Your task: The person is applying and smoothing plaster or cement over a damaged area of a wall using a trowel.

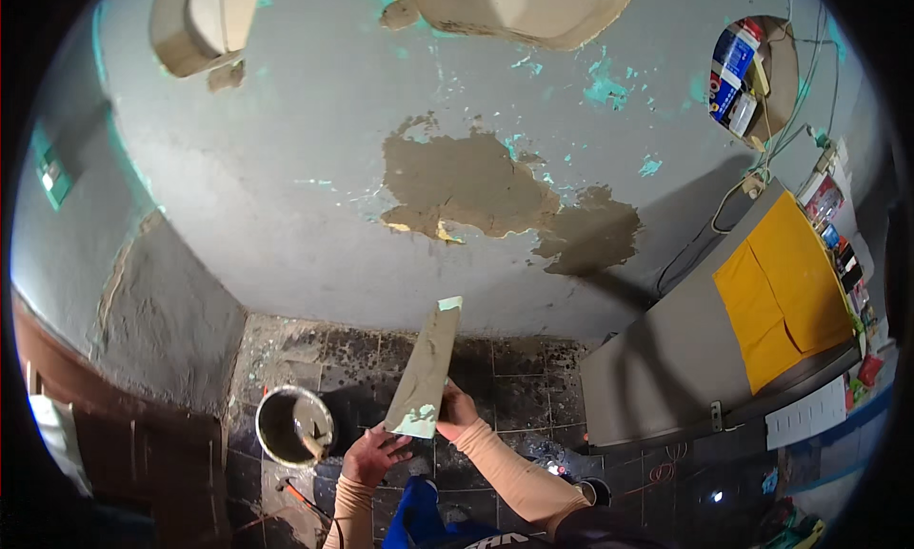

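Note:
My right hand (457, 408) grips a long flat board (424, 368) at its right side. The board is coated in grey plaster, with pale green showing at both ends. My left hand (371, 452) is at the board's lower left corner, fingers spread, the fingertips near or touching its edge. To the left on the floor is a round bucket (271, 420) with grey mixture and a tool in it. An orange-handled tool (297, 492) lies below the bucket. Ahead, the pale grey wall (286, 187) has a dark grey plaster patch (466, 178) and flakes of turquoise.
A tall grey cabinet (628, 378) with a yellow cloth (781, 292) stands at right, with cables above it. A recess (747, 78) holds boxes. A brown door-like panel (143, 459) is lower left. The dark tiled floor (509, 387) is stained; orange cord lies lower right.

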Available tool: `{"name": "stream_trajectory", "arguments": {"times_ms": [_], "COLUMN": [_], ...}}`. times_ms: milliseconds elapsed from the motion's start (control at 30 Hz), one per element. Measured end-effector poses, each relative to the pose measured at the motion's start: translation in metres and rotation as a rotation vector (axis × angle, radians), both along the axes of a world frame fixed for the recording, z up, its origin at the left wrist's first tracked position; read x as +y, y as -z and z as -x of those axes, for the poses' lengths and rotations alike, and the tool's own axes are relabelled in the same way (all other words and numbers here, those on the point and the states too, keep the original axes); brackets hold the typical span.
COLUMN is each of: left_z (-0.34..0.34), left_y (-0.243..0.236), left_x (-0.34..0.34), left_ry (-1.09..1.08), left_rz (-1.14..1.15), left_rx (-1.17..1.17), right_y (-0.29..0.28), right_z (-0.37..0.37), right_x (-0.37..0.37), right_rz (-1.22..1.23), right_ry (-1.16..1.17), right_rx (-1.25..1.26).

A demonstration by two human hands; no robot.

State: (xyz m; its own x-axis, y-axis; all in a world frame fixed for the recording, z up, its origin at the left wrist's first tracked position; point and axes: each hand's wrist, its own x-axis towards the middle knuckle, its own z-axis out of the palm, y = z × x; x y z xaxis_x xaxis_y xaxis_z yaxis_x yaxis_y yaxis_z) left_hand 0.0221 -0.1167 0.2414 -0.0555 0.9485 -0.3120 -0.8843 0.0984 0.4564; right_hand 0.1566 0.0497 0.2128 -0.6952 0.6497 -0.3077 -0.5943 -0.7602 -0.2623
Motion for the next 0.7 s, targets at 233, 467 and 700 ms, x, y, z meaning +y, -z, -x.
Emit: {"name": "stream_trajectory", "arguments": {"times_ms": [233, 467, 700], "left_z": [-0.055, -0.061, -0.021], "left_y": [-0.034, -0.011, 0.009], "left_x": [-0.098, -0.188, -0.247], "left_ry": [-0.144, -0.272, -0.343], "left_rz": [-0.108, -0.132, -0.101], "left_rx": [-0.012, -0.105, -0.229], "right_y": [0.018, 0.001, -0.026], "right_z": [-0.011, -0.010, 0.049], "right_x": [-0.111, -0.197, -0.260], "right_rz": [-0.499, -0.051, -0.084], "right_ry": [-0.178, -0.539, -0.562], "right_rx": [-0.204, -0.265, -0.235]}}
